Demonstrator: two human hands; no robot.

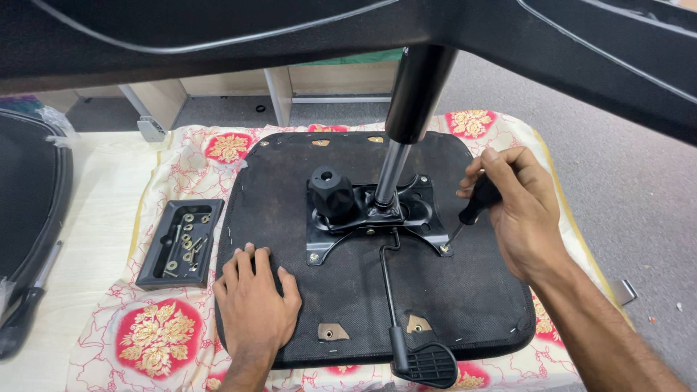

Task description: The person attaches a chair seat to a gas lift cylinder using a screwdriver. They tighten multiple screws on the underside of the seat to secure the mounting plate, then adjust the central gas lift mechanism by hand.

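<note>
My left hand [254,301] lies flat on the black chair seat [290,189]. My fingers are spread open and hold nothing. They just press down on the seat near its front left corner.

My right hand [519,210] is closed around the black handle of a screwdriver [475,207]. The thin metal tip points down and to the left. It sits on a bolt [443,247] at the right corner of the metal plate [417,210].

The seat is upside down on a cloth with red and gold flowers [156,337]. The cloth lies on a pale wooden table [94,210]. The black metal plate is in the middle of the seat. A fat black knob [332,190] sticks up from the plate. Right beside it a shiny silver pole [393,170] goes up into a thick black tube [417,91].

A thin black lever [388,290] runs from the plate toward me. It ends in a flat black paddle [430,364] at the seat's near edge.

Left of the seat, on the cloth, is a small black tray [156,272]. It has bolts and washers [185,239] inside. It is just beside the seat, near my left hand.

A black mesh chair back [29,196] lies at the far left of the table.
</note>
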